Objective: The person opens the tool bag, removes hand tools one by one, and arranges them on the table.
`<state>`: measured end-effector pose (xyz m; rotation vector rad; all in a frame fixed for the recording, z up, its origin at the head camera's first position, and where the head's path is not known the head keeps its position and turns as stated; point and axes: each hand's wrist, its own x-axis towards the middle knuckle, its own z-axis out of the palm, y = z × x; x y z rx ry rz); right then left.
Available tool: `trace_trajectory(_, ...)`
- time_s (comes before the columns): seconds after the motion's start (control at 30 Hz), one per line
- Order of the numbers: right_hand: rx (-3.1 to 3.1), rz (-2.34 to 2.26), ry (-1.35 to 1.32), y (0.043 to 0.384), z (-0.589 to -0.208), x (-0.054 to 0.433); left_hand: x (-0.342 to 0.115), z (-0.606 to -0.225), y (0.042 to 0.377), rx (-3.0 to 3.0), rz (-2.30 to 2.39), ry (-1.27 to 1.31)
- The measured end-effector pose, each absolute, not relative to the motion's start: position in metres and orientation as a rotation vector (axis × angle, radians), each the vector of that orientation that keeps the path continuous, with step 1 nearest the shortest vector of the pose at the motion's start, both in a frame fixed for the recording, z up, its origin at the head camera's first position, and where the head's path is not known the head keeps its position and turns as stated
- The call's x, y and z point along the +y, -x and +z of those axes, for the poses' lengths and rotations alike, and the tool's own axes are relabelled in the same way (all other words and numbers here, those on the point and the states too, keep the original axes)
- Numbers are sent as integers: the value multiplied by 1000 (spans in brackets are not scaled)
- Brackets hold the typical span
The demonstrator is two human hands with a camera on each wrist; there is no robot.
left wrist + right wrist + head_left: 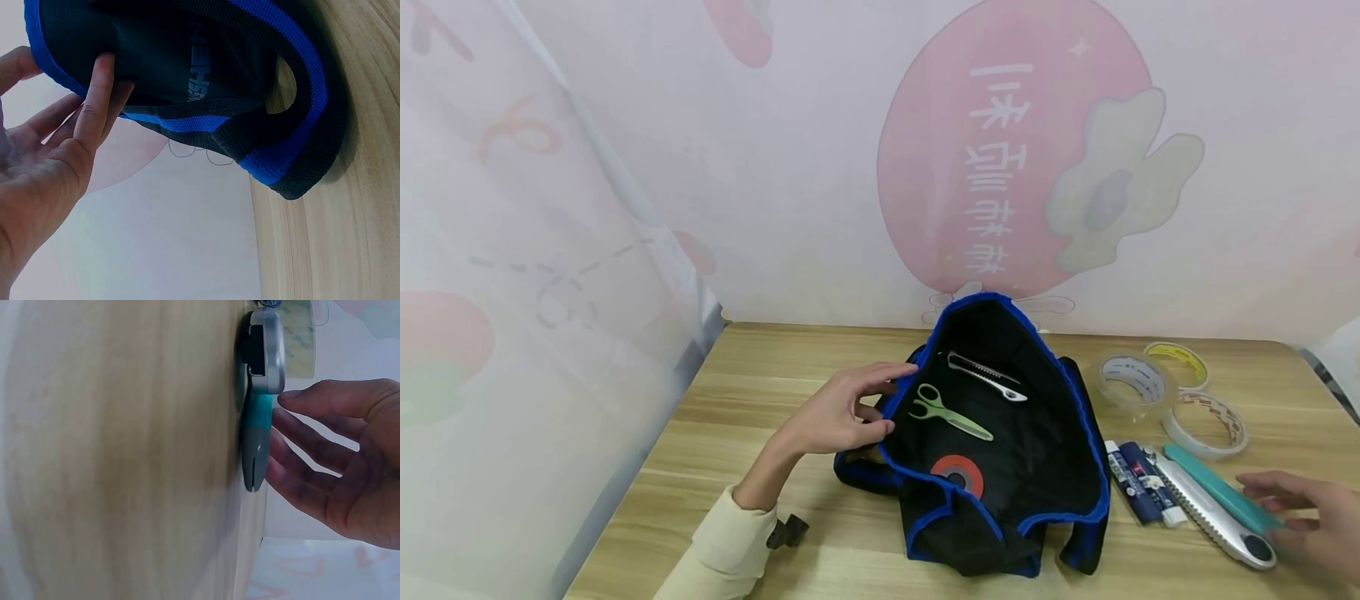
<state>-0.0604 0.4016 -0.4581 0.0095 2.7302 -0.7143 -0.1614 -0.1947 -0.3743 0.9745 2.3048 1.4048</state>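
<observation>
A black tool bag [970, 550] with blue edging stands with its mouth spread wide. My left hand [842, 408] holds the bag's left rim; in the left wrist view its fingers [94, 106] lie along the outer cloth. Inside the bag are green scissors [955, 421], a slim snap-off knife [988, 377] and a red tape roll [957, 473]. At the right, my right hand [1318, 521] is beside a teal cutter [1217, 483], fingertips right at its grey end [255, 462]. A silver utility knife [1213, 508] lies alongside it.
Two dark-blue glue sticks [1138, 483] lie between the bag and the silver knife. Behind them sit a clear tape roll [1131, 383], a yellow-cored roll [1180, 362] and a white-edged roll [1210, 429]. A printed cloth [820, 208] hangs at the table's [760, 367] back edge.
</observation>
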Motion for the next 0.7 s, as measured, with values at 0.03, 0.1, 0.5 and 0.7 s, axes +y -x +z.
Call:
trace_trajectory(0.03, 2730, -722, -10, 60, -457, 401, -195, -374, 161, 2304, 1405, -975)
trace_trajectory(0.1, 2729, -719, -12, 61, -454, 398, -195, -374, 161, 2302, 1406, -975)
trace_trajectory(0.5, 2876, -712, 106, 75, -423, 362, -195, -374, 160, 2308, 1396, -970)
trace_trajectory(0.7, 2932, -711, 195, 87, -402, 338, -195, -374, 161, 2315, 1389, -969)
